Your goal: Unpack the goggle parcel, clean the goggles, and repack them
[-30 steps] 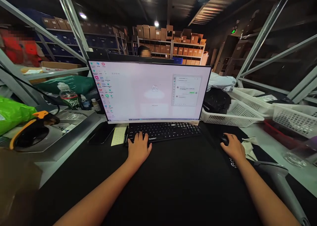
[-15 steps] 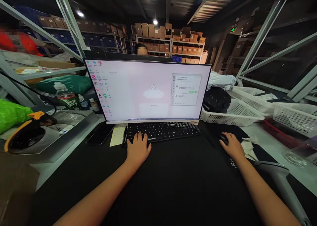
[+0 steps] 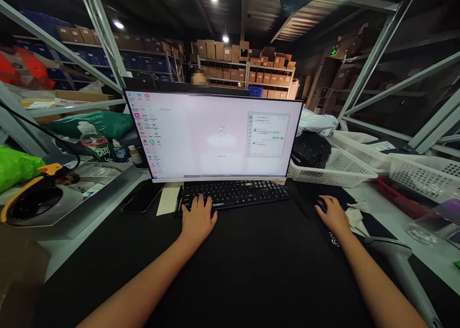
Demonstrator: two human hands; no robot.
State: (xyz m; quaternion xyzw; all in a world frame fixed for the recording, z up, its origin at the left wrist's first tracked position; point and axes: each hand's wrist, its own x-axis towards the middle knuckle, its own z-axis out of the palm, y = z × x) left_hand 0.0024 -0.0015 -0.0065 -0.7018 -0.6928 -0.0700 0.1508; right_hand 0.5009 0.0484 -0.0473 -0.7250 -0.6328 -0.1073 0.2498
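My left hand (image 3: 197, 217) lies flat with its fingers stretched out over the left end of a black keyboard (image 3: 240, 194). My right hand (image 3: 333, 215) is cupped over a black mouse (image 3: 321, 204) on a black desk mat (image 3: 251, 265). Behind the keyboard a wide monitor (image 3: 215, 135) stands lit, with desktop icons at its left and a small chat window at its right.
A phone (image 3: 141, 198), a pale note pad (image 3: 168, 199) and a pen lie left of the keyboard. A grey barcode scanner (image 3: 402, 261) is by my right forearm. White mesh baskets (image 3: 334, 170) stand at the right; bottles (image 3: 94, 143) and a tape dispenser (image 3: 32, 194) at the left. Another person sits behind the monitor.
Both hands have stayed where they were on the keyboard and the mouse. Only the view has shifted slightly, tilting up a little.
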